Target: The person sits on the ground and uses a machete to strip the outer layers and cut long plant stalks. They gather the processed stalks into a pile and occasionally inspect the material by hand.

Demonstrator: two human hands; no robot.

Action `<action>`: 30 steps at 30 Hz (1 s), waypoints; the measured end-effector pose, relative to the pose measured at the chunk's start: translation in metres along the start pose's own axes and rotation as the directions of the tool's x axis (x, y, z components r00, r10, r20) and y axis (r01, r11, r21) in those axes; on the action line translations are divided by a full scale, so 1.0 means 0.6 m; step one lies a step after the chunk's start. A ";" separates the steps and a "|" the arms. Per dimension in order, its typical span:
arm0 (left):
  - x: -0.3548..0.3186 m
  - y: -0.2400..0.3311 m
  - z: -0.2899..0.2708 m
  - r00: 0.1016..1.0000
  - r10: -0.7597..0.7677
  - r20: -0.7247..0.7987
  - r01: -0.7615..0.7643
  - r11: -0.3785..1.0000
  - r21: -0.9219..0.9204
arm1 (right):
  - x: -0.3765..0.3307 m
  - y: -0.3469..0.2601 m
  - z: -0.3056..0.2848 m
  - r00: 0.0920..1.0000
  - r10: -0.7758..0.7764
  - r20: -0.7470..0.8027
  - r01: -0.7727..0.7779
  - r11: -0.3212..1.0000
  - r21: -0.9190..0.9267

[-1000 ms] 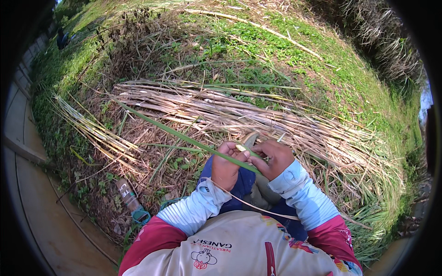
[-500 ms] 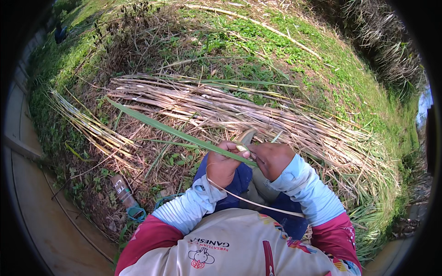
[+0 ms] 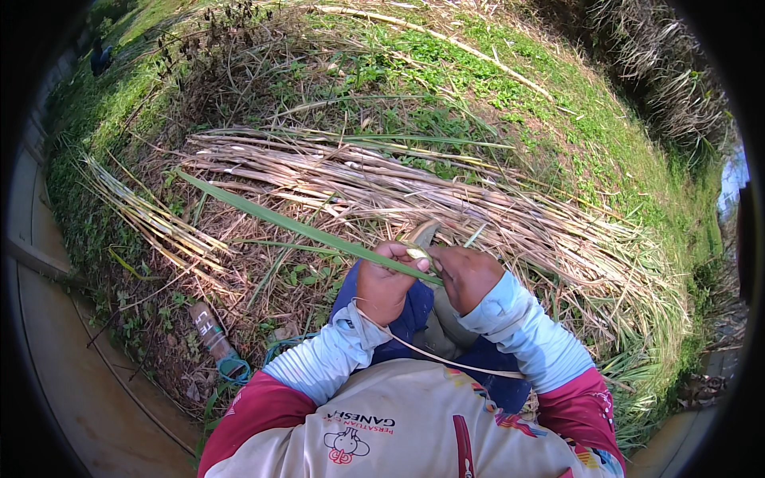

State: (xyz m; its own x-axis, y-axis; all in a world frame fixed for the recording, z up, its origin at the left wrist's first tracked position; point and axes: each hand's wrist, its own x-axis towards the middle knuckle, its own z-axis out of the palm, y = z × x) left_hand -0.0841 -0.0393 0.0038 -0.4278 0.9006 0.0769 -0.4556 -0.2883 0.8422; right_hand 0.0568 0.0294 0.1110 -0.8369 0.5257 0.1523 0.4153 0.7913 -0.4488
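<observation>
My left hand (image 3: 381,285) is closed around a long green leaf (image 3: 279,222), which stretches out to the far left. Pressed against it, my right hand (image 3: 468,276) is closed too, its fingertips turned inward and mostly hidden at the leaf's near end. A small pale yellow-green piece (image 3: 418,252) shows between the two hands; I cannot tell whether it is part of the leaf. From my left wrist a thin pale strip (image 3: 442,353) runs across my lap to my right forearm. A brownish curved object (image 3: 422,233) sticks out just beyond my hands.
A wide pile of dry stalks (image 3: 358,177) lies ahead. To the left are a smaller bundle of yellowish stalks (image 3: 155,219) and a bottle (image 3: 212,331) with teal cord (image 3: 233,367). A pole (image 3: 446,40) lies on the far grass; a pale ledge (image 3: 60,342) borders the left.
The view has shifted very slightly. Both hands keep nearly the same place and hold, and the leaf's far tip has moved a little left.
</observation>
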 end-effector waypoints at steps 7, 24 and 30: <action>-0.007 0.001 0.001 0.999 0.029 0.019 -0.029 1.000 0.005 | -0.003 0.002 0.001 0.999 -0.006 -0.046 0.007 0.999 0.040; -0.007 0.001 0.029 0.995 -0.030 0.095 0.046 0.985 -0.169 | 0.042 0.017 -0.030 0.998 0.065 -0.028 -0.061 0.992 0.110; 0.000 -0.014 0.031 0.994 0.008 0.110 0.010 0.986 -0.168 | 0.047 0.012 -0.065 0.979 -0.004 0.204 -0.044 0.971 0.233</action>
State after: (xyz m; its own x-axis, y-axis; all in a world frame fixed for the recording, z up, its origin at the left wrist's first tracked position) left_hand -0.0659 -0.0306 0.0063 -0.3431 0.9284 0.1423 -0.5843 -0.3296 0.7416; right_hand 0.0502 0.0620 0.1464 -0.8939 0.4474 -0.0289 0.3575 0.6725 -0.6480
